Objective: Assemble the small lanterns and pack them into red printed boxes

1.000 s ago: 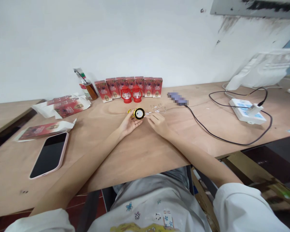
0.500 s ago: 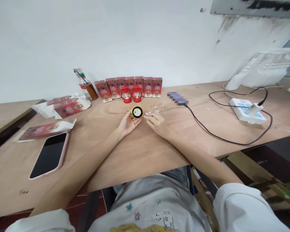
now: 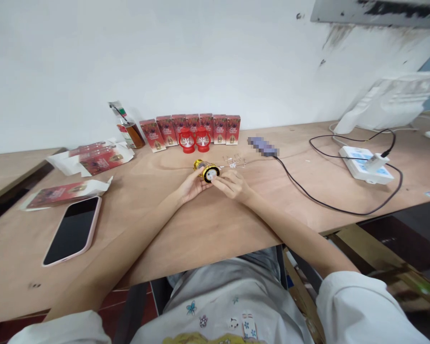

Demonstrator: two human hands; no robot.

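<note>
A small gold lantern [image 3: 207, 170] lies tipped on its side over the wooden table [image 3: 215, 224], its round base turned towards me. My left hand [image 3: 192, 184] grips it from the left with curled fingers. My right hand [image 3: 232, 184] is closed on the base end from the right, fingertips pinched at the rim. A small wire handle piece [image 3: 236, 162] lies on the table just behind my right hand.
Two red lanterns [image 3: 194, 139] stand before a row of red boxes [image 3: 191, 127] by the wall, next to a bottle [image 3: 128, 126]. Flattened red cartons [image 3: 95, 157] and a phone [image 3: 74, 229] lie left. A black cable [image 3: 318, 191] runs to a power strip [image 3: 365, 165] at right.
The gold lantern has been turned from base facing up to lying sideways. My right hand has moved in from beside it and closed on its base end.
</note>
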